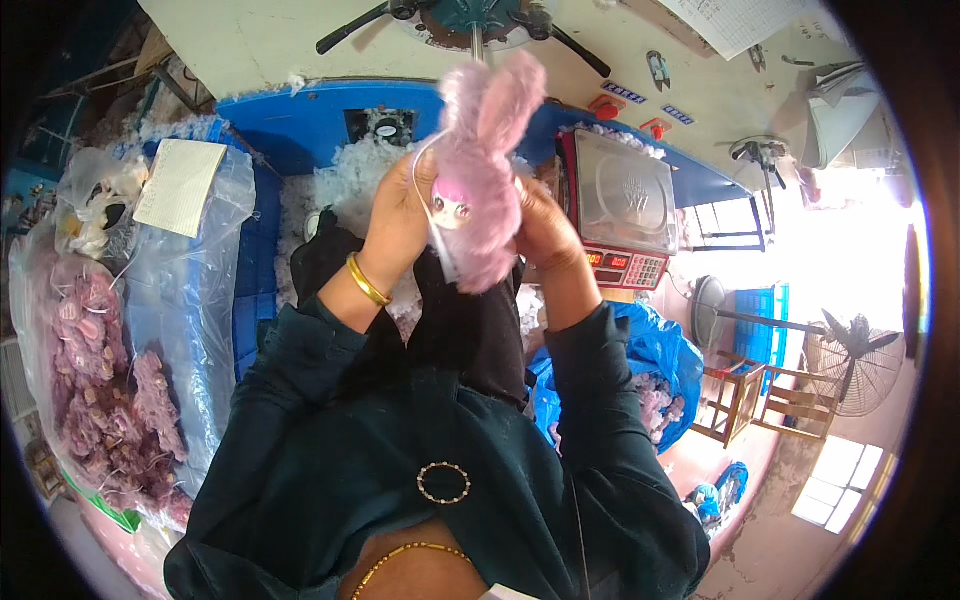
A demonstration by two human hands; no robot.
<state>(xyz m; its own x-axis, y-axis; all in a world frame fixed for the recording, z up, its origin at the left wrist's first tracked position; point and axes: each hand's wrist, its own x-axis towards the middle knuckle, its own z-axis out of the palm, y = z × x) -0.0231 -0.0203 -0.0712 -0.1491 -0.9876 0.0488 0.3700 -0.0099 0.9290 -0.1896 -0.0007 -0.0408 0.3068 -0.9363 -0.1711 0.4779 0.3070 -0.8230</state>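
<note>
A pink-purple plush bunny doll [482, 200] with long fuzzy ears and a small big-eyed face is held up in front of me, ears upward. My left hand [405, 205] grips its left side, the fingers partly hidden, and a white cord or strip loops beside the face. Around its right side my right hand [545, 225] is closed, its fingers largely behind the plush. Just above the ears, a metal nozzle [478, 42] juts from a green machine fitting; I cannot tell whether the doll touches it.
White fluffy stuffing [350, 170] lies below and behind my hands. A scale [620, 265] with a clear tray [628, 190] stands at right, above a blue bag [665, 340] of plush pieces. At left is a clear bag of mauve plush [95, 370]. Snips [657, 70] rest on the table.
</note>
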